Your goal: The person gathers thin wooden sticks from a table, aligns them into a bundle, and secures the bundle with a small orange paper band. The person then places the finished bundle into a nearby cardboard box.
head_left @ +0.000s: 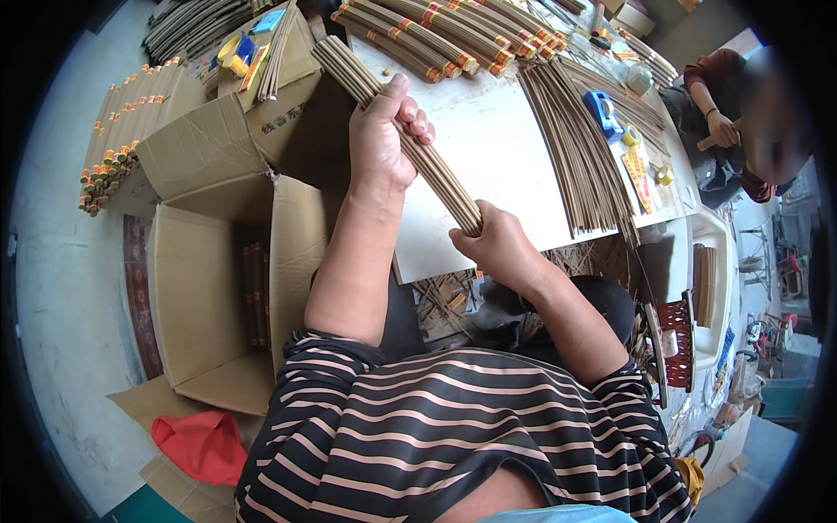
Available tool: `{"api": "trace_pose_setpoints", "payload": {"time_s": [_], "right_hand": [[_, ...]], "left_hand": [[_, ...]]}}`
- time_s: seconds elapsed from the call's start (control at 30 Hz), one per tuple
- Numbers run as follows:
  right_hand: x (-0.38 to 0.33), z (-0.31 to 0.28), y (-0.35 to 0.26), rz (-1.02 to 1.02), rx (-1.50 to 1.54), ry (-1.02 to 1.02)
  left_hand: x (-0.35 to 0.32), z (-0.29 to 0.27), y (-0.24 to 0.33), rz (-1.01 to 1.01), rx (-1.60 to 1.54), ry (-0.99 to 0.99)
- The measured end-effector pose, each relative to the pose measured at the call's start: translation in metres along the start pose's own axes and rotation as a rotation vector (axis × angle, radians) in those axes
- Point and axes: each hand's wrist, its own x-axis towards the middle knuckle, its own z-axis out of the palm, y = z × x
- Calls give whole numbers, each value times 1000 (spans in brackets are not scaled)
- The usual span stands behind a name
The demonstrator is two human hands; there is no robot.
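Note:
Slanting across the near left of the white table is a bundle of thin brown incense sticks (pixel 440 177). My left hand (pixel 384 135) wraps round its upper half, the thumb lying along the top. At the lower end, my right hand (pixel 503 247) closes about the sticks, covering their tips. The bundle is held above the tabletop and shows no band or label. To its right, a wide spread of loose incense sticks (pixel 580 157) lies on the table, the near ends reaching its front edge.
Finished bundles (pixel 418 39) with red and yellow bands lie along the table's back. A blue tape dispenser (pixel 603 116) and label strips (pixel 636 179) are at right. An open cardboard box (pixel 209 288) stands at my left. A co-worker's hand (pixel 722 128) grips a bundle at far right.

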Motion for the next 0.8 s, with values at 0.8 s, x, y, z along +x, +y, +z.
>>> {"api": "trace_pose_setpoints", "payload": {"time_s": [0.8], "right_hand": [[-5, -23, 7, -640, -308, 473]], "left_hand": [[-20, 0, -37, -187, 53, -113]]}}
